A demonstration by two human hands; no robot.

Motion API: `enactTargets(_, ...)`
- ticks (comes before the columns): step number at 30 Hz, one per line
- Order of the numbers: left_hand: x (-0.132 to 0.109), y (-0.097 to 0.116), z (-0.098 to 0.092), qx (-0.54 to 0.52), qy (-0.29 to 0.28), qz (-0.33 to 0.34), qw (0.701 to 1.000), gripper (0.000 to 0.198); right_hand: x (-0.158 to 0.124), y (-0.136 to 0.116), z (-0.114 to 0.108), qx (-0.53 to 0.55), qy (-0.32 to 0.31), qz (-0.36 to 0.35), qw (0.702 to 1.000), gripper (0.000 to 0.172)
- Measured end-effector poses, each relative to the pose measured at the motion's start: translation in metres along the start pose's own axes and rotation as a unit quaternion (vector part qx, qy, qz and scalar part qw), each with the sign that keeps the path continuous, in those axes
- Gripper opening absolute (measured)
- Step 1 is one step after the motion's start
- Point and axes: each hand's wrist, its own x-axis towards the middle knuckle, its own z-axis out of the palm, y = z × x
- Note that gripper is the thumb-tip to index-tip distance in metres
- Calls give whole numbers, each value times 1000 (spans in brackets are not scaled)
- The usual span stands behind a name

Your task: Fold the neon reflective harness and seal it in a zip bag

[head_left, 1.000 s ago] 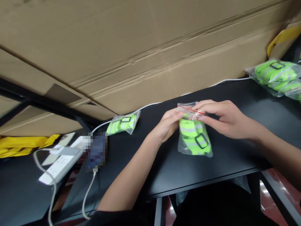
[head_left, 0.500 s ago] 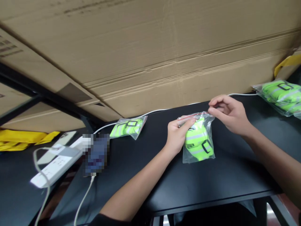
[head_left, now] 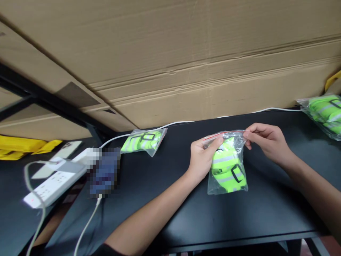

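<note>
A clear zip-lock bag (head_left: pixel 213 185) with a red seal strip hangs between my hands over the black table. Folded inside it is a neon-green piece with grey reflective bands (head_left: pixel 226 160) and a black buckle. My left hand (head_left: pixel 201 156) grips the bag's upper left side, thumb across the front. At the top right corner, my right hand (head_left: pixel 266 140) pinches the seal edge between thumb and fingers.
Similar bagged green bundles lie at the back left (head_left: pixel 144 141) and far right (head_left: pixel 325 113). A white power strip (head_left: pixel 55 181) with cables and a blurred phone (head_left: pixel 105 172) sit at left. Cardboard boxes (head_left: pixel 170 49) wall off the table's back edge. Yellow straps (head_left: pixel 21 144) lie far left.
My right hand has closed from a loose curl above the bag's corner into a pinch on its seal. The seal now looks stretched straighter. The camera view has shifted slightly.
</note>
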Motion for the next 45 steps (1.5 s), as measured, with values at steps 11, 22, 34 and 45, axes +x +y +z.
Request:
enactTargets(11, -7, 8, 5, 3, -24, -6, 1000, 18, -10, -7, 6, -33, -14, -2, 999, 20)
enactTargets(22, -13, 10, 9, 5, -18, -8, 1000, 21, -15, -18, 8, -46, -8, -1, 999, 24)
enactTargets(34, -7, -4, -1, -71, 29, 18, 997, 19, -13, -17, 2, -78, -32, 5, 996, 23)
enactTargets(45, -4, -2, -2, -46, 21, 23, 998, 25, -5, -13, -15, -105, -34, -1, 994, 23)
